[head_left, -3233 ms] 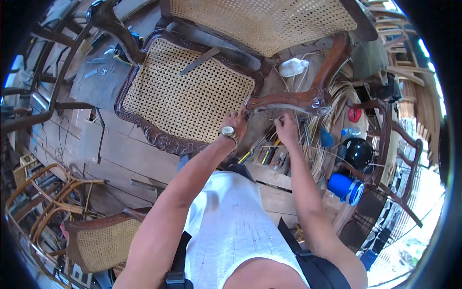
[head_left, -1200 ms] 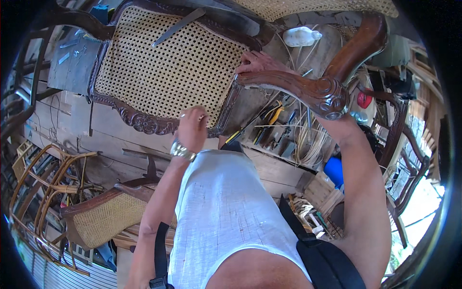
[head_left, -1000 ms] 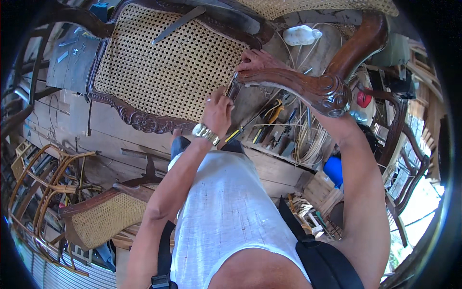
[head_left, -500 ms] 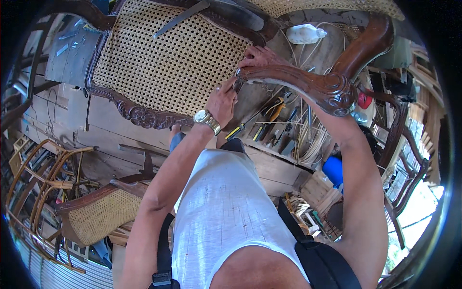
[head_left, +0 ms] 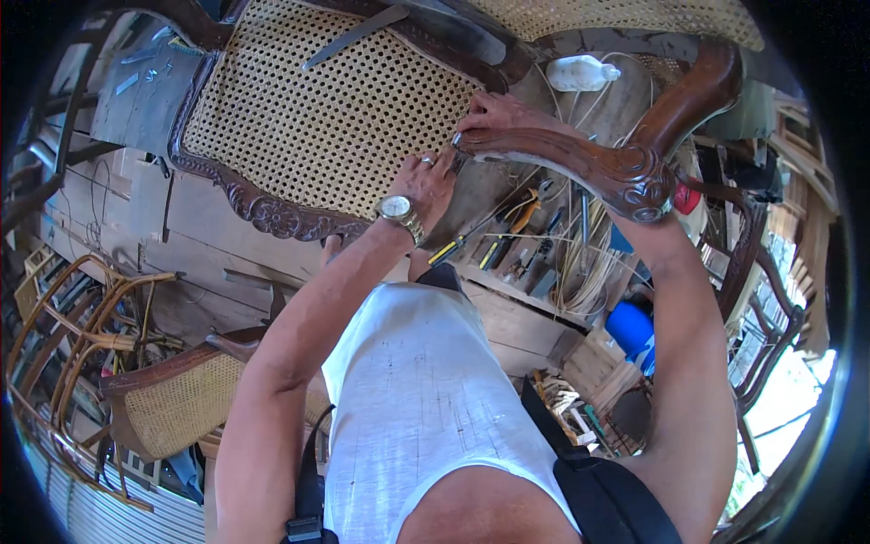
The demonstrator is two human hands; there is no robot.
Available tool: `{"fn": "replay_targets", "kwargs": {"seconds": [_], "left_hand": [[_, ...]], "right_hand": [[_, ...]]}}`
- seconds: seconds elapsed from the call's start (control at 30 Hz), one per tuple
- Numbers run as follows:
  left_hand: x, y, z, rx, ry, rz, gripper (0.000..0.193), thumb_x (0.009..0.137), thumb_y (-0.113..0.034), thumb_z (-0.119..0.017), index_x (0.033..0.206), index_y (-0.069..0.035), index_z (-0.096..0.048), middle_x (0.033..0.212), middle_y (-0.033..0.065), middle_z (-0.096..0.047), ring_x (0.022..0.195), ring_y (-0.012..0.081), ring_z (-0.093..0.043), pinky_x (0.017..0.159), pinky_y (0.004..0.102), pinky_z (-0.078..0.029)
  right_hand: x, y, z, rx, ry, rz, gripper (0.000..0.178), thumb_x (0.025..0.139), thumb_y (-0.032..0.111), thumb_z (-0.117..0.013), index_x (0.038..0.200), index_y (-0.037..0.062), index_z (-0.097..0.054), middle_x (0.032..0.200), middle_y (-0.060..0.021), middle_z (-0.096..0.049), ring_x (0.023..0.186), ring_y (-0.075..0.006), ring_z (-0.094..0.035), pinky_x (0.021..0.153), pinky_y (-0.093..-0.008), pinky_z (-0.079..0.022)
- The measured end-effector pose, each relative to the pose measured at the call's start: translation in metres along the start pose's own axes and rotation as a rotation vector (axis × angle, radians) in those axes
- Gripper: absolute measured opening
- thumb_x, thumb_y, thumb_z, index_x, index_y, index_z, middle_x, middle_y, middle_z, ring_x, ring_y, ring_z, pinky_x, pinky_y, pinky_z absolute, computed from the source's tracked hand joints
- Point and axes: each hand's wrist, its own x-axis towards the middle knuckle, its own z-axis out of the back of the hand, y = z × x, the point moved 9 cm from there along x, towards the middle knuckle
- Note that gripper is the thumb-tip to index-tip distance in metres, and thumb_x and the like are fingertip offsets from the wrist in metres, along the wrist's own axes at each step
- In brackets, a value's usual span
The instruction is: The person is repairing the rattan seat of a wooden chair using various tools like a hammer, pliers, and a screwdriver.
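Observation:
A woven cane panel (head_left: 326, 118) fills a dark carved wooden chair frame (head_left: 285, 219) in front of me. At the panel's right edge, my left hand (head_left: 424, 189) has its fingers bent and close together against the cane, near the end of a curved wooden chair arm (head_left: 562, 152). Just beyond that arm, my right hand (head_left: 494, 113) is closed, with thumb and fingers pinching at the cane's edge. What lies between the fingertips of either hand is too small to make out. A long flat blade (head_left: 355, 36) rests across the panel's far side.
A white bottle (head_left: 580, 72) lies at the far right. Near my right forearm are a yellow-black screwdriver (head_left: 444, 251), orange-handled pliers (head_left: 523, 216) and loose cane strands (head_left: 580, 290). A blue container (head_left: 632, 331) stands below. Lower left are another cane-backed chair (head_left: 177, 408) and a bent rattan frame (head_left: 72, 331).
The view has shifted slightly, so the chair appears a little further right. My left wrist has turned, showing more of the watch face. Both hands stay at the panel's right edge.

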Motion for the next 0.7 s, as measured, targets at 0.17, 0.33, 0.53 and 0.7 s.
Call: {"fn": "replay_targets", "kwargs": {"seconds": [0.17, 0.33, 0.53, 0.7], "left_hand": [[-0.004, 0.015, 0.009, -0.299, -0.147, 0.045, 0.021, 0.092, -0.013, -0.065, 0.109, -0.007, -0.074, 0.135, 0.0127, -0.065, 0.118, 0.0298, -0.063, 0.097, 0.0465, -0.051], [0.001, 0.066, 0.015, -0.744, -0.279, 0.389, 0.014, 0.092, -0.010, -0.070, 0.103, -0.005, -0.075, 0.107, 0.0157, -0.076, 0.091, 0.0331, -0.073, 0.082, 0.0437, -0.056], [0.009, 0.077, 0.006, -0.714, -0.255, 0.583, 0.020, 0.093, -0.020, -0.069, 0.105, -0.005, -0.077, 0.093, 0.0194, -0.076, 0.083, 0.0357, -0.073, 0.075, 0.0437, -0.057], [0.030, 0.071, 0.012, -0.612, -0.274, 0.494, 0.025, 0.090, -0.024, -0.070, 0.102, -0.004, -0.079, 0.093, 0.0213, -0.076, 0.082, 0.0383, -0.073, 0.077, 0.0473, -0.058]], "right_hand": [[-0.002, -0.001, -0.002, -0.006, 0.024, -0.018, 0.038, 0.100, 0.048, -0.066, 0.128, 0.0238, -0.070, 0.114, -0.0096, -0.057, 0.112, -0.0305, -0.060, 0.094, -0.0456, -0.047], [-0.002, 0.001, 0.001, -0.019, 0.010, -0.022, 0.039, 0.099, 0.049, -0.066, 0.130, 0.0250, -0.069, 0.118, -0.0088, -0.057, 0.119, -0.0310, -0.060, 0.097, -0.0476, -0.047], [-0.002, 0.004, 0.003, -0.030, 0.004, -0.062, 0.038, 0.096, 0.046, -0.069, 0.127, 0.0251, -0.069, 0.120, -0.0091, -0.058, 0.121, -0.0310, -0.061, 0.098, -0.0487, -0.047], [-0.002, 0.002, 0.002, -0.025, 0.007, -0.084, 0.039, 0.093, 0.043, -0.073, 0.127, 0.0249, -0.069, 0.120, -0.0099, -0.058, 0.121, -0.0324, -0.061, 0.098, -0.0502, -0.047]]}}
